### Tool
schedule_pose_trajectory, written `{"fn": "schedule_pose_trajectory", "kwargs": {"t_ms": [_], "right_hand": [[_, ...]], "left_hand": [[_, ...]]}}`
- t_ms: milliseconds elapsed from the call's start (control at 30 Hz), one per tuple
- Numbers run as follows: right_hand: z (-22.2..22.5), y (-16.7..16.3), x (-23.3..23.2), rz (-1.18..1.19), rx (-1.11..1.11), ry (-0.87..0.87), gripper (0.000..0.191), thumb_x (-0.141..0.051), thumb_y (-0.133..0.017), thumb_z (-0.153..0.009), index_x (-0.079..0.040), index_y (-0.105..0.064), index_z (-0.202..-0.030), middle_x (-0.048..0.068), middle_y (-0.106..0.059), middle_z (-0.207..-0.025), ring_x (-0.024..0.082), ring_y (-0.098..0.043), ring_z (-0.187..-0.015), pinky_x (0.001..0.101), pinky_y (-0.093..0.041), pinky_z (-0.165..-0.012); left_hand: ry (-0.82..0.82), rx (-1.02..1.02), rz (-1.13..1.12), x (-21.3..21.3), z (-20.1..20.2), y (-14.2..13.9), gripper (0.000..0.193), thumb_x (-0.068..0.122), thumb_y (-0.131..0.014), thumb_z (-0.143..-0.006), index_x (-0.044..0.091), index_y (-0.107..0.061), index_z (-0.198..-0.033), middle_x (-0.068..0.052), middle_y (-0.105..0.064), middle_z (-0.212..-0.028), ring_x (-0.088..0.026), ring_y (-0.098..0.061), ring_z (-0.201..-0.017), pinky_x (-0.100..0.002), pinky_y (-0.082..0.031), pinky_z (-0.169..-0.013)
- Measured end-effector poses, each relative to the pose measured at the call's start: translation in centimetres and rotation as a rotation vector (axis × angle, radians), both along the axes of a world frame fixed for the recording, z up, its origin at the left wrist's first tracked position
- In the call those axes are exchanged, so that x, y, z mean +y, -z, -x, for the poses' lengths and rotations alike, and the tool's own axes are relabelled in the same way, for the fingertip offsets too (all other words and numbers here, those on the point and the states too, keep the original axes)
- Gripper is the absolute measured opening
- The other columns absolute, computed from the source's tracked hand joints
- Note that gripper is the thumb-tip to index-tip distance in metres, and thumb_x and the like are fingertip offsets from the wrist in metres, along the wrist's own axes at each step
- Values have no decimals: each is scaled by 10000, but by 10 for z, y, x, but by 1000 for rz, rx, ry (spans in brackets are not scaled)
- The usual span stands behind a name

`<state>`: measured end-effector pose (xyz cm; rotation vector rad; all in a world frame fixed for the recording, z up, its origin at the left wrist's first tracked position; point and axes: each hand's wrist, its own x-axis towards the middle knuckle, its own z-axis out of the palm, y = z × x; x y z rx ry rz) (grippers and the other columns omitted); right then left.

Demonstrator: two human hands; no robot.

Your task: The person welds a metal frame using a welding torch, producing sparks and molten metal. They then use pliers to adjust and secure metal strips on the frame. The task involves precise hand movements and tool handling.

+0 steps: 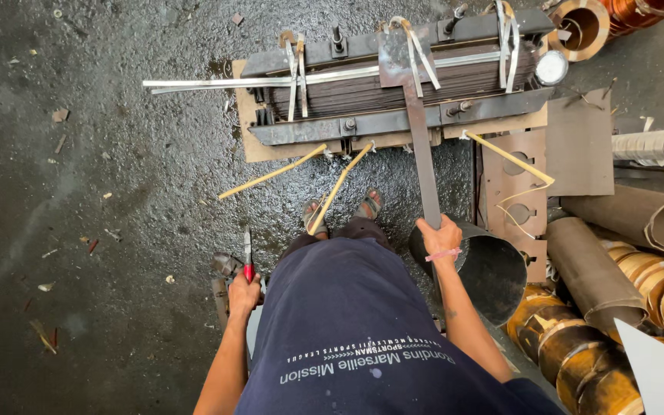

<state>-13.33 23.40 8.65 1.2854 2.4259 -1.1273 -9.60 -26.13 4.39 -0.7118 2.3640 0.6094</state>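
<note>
Right hand (439,233) closed around near end of a long flat metal strip (422,154); strip runs away from the person to the laminated steel core (393,88) lying on the wet floor (117,192). Left hand (244,292) closed on a red-handled tool (247,257), blade pointing away. Black cylindrical bucket (493,273) just right of the right hand. Brown paper rolls (639,223) at far right.

Even daylight—sharp, wet-floor glare
</note>
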Motion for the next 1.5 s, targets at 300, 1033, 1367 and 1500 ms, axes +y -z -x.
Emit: {"fn": "schedule_pose_trajectory", "kwargs": {"t_ms": [300, 1033, 1367, 1500], "right_hand": [[4, 40, -3, 11, 44, -13, 430, -391, -780, -716, -56, -764, -985, 150, -758, -825, 301, -739, -810, 421, -545, -782], [-18, 27, -21, -2, 23, 44, 401, -372, -766, -738, -32, -752, -950, 157, -749, -780, 283, -735, -742, 407, -555, -752], [-31, 51, -29, -155, 95, -14, 396, -379, -800, -756, -38, -758, -951, 174, -746, -872, 340, -715, -830, 438, -531, -784], [-85, 47, -48, -130, 169, -11, 397, -356, -811, -743, -47, -755, -985, 178, -747, -878, 339, -726, -831, 441, -537, -768]], "left_hand": [[16, -50, 49, -2, 2, 8, 410, 344, -656, -943, 53, -618, -1229, -295, -723, -1051, -472, -684, -1061, -536, -518, -925], [68, 3, 84, -15, 4, 10, 457, 359, -620, -949, 72, -586, -1303, -306, -708, -1096, -496, -666, -1060, -572, -512, -911], [189, 43, 38, -11, 51, -4, 379, 325, -624, -966, 49, -600, -1225, -303, -707, -1052, -511, -661, -1027, -583, -508, -877], [152, 134, 40, -12, 52, -6, 407, 322, -642, -940, 71, -605, -1258, -305, -698, -1063, -517, -657, -1017, -580, -508, -864]]}}
